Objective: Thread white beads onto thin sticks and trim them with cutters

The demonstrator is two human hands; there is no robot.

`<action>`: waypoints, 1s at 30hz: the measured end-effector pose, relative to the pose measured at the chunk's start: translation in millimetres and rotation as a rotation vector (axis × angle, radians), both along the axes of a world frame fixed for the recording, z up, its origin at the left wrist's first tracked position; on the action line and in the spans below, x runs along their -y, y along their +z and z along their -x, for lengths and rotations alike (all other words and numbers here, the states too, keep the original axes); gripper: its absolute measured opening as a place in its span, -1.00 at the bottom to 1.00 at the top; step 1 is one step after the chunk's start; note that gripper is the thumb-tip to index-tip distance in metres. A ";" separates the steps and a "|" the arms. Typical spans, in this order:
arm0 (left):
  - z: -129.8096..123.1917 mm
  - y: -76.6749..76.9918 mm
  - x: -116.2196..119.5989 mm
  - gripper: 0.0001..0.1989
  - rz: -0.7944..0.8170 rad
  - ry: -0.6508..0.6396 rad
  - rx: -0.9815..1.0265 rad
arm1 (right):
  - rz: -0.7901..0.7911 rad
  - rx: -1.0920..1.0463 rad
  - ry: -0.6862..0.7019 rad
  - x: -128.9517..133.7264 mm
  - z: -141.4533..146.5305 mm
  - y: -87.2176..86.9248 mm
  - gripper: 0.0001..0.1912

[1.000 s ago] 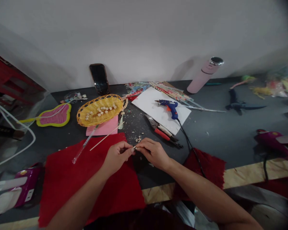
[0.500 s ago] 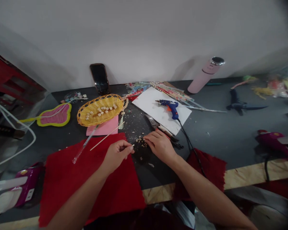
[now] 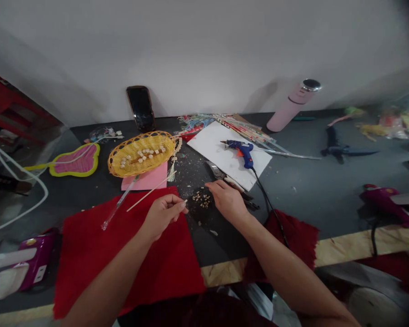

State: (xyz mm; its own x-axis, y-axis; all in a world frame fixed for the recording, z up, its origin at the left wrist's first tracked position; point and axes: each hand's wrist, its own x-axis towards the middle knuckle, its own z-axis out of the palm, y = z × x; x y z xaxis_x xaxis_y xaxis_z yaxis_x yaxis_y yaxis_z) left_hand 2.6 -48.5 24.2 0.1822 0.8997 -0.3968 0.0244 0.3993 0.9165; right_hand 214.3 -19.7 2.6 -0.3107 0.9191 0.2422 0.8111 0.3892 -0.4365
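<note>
My left hand (image 3: pixel 165 213) is closed in a pinch above the edge of the red cloth (image 3: pixel 98 259), and a small pale wooden piece (image 3: pixel 186 202) pokes out from its fingertips. Beside it on the dark tabletop lies a loose pile of tiny wooden pieces (image 3: pixel 201 199). At the pile's right side is my right hand (image 3: pixel 228 202), palm down, its fingers stretched toward the pile with nothing visible in them. Pliers (image 3: pixel 216 170) lie just behind that hand, partly covered by it. A thin wooden stick (image 3: pixel 150 192) rests across the cloth's far edge.
A yellow wicker basket (image 3: pixel 114 159) holds several pale cubes. Behind the pliers, a blue glue gun (image 3: pixel 243 152) lies on a white board (image 3: pixel 207 136), its cord running toward the front edge. A phone (image 3: pixel 141 109) and a pink bottle (image 3: pixel 289 109) stand near the wall.
My right hand has drawn back slightly from the pile, so more of the pieces show. My left hand keeps its pinch on the small piece, nearly in place.
</note>
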 end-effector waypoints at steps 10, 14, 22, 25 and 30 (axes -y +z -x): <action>14.8 -0.5 -8.0 -0.71 0.145 0.056 0.207 | -0.024 0.113 -0.056 -2.3 10.1 -9.5 -0.82; 20.9 0.5 -11.6 -0.71 0.183 0.071 0.302 | -0.023 -0.057 -0.034 -1.9 10.5 -3.4 -0.84; 20.7 -1.5 -12.0 -0.68 0.173 0.059 0.283 | 0.025 -0.424 0.100 4.2 15.5 9.2 -0.84; 18.9 -4.9 -11.4 -0.67 0.161 0.027 0.243 | 0.056 -0.411 0.180 4.1 20.3 20.8 -0.84; 16.6 -5.9 -12.4 -0.64 0.135 0.021 0.230 | 0.055 -0.371 0.294 -0.3 40.0 38.0 -0.87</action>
State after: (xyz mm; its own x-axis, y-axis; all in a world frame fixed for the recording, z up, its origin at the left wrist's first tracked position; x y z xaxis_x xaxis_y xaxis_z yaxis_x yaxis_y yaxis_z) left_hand -14.0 -36.1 18.3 0.2634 0.8461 -0.4635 -0.1883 0.5163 0.8355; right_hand 174.4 -19.5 40.6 -0.4614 0.8198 0.3392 0.4551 0.5469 -0.7027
